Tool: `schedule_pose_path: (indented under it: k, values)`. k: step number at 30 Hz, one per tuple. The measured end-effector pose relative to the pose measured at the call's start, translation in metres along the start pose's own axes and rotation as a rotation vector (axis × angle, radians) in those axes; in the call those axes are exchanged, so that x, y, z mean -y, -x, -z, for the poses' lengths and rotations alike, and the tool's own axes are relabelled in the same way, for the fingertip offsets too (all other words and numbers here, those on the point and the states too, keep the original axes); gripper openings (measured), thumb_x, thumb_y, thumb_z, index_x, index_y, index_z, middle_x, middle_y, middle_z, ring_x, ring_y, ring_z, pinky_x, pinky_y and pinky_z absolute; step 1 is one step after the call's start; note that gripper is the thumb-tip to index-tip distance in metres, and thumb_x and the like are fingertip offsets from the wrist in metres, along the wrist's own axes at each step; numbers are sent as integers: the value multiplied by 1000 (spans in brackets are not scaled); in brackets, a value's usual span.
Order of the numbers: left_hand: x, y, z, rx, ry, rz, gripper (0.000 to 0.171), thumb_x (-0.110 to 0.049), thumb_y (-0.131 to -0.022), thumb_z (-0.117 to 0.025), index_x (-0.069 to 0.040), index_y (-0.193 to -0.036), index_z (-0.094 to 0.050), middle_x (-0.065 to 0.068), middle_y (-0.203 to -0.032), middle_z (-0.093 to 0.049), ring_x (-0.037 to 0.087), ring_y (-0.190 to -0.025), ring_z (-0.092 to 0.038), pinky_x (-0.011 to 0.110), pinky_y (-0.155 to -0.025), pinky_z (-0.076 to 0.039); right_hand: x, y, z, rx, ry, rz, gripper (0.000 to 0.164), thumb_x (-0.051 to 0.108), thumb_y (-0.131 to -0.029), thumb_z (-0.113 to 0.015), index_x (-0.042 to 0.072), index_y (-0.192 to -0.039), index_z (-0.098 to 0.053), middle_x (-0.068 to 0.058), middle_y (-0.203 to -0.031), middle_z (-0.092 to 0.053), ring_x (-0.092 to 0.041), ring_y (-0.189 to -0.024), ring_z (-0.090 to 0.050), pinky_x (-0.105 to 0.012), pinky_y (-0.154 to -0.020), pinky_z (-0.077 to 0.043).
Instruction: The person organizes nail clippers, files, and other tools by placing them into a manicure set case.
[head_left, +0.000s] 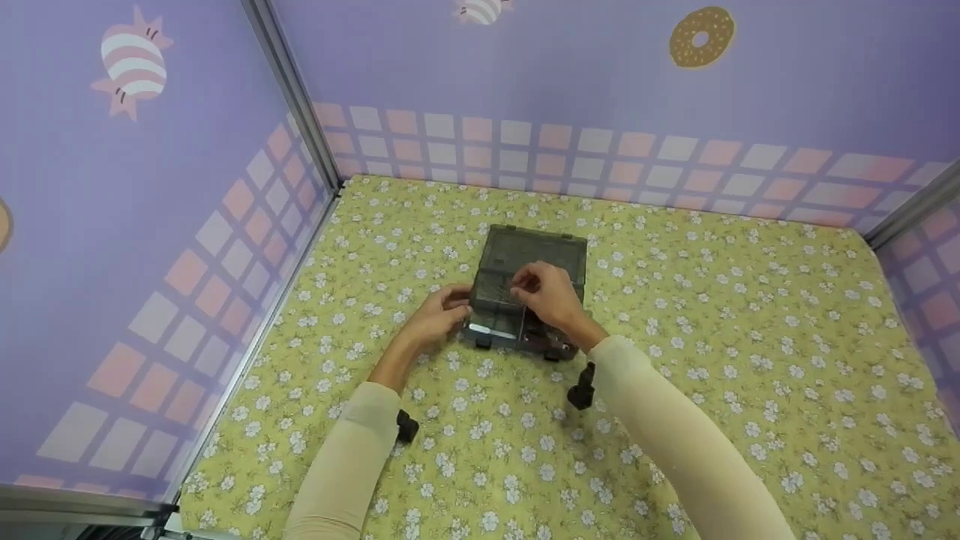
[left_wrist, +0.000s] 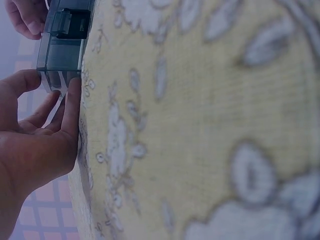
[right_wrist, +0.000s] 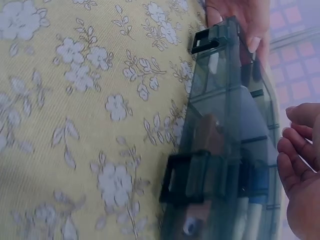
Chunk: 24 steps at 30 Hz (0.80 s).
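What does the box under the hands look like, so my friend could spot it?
Look at the yellow flowered tablecloth. Near its middle lies a flat, smoky see-through plastic box with inner compartments and black latches. It is the only dark thing there, with both hands at its near end.

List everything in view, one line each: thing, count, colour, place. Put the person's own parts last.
Compartment box: one, smoky grey see-through plastic with black latches, middle of the table, lid shut as far as can be told; small items inside, too dim to name.
Tablecloth: one, yellow with white flowers, covers the table.
Walls: purple with pink and white squares along the bottom, doughnut and candy prints above, metal posts in the corners.
Wrist cameras: two, black, one under each forearm.
Sleeves: two, cream, on both forearms.
Left hand: one, grips the box's near left corner.
Right hand: one, fingers curled over the top of the box; whether it pinches anything cannot be told.
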<state>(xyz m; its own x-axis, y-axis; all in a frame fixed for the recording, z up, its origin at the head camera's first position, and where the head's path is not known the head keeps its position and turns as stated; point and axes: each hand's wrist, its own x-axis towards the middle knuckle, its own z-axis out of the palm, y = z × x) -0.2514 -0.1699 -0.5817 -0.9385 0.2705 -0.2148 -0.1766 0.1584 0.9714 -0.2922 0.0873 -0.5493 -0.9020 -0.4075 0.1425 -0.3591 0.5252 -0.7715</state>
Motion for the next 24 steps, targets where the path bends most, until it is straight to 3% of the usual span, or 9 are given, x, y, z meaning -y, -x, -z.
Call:
schedule_pose_path:
  k: [7, 16, 20, 24]
  values:
    - [-1, -2, 3, -5, -3, -9, 48, -9, -111, -55, -6, -158, -46, 14, -150, -57, 28, -135, -57, 43, -102, -52, 1, 15, 31, 88, 12, 76, 26, 18, -103, -73, -2, -121, -73, -12, -110, -70, -25, -98, -69, -44, -88, -58]
    - [-7, 2, 3, -22, -11, 22, 52, -8, -111, -55, -4, -160, -40, 18, -154, -50, 31, -137, -53, 46, -105, -49, 1, 56, 78, 219, -129, 63, 34, 25, -105, -71, 3, -132, -68, -11, -117, -71, -26, -108, -68, -48, -94, -57]
    - [-19, 10, 0, -80, -51, 14, 57, -14, -110, -59, -3, -161, -37, 18, -160, -43, 34, -144, -47, 49, -112, -45, -3, 77, 100, 230, -123, 80, 40, 26, -105, -72, 5, -138, -65, -15, -125, -70, -28, -116, -66, -53, -100, -54]
    - [-39, 20, -8, -179, -162, -46, 60, -22, -108, -65, -6, -160, -42, 15, -161, -43, 34, -147, -45, 51, -114, -44, -7, 98, 125, 196, -55, 102, 47, 25, -104, -72, 8, -146, -60, -14, -134, -67, -34, -123, -63, -58, -104, -51]
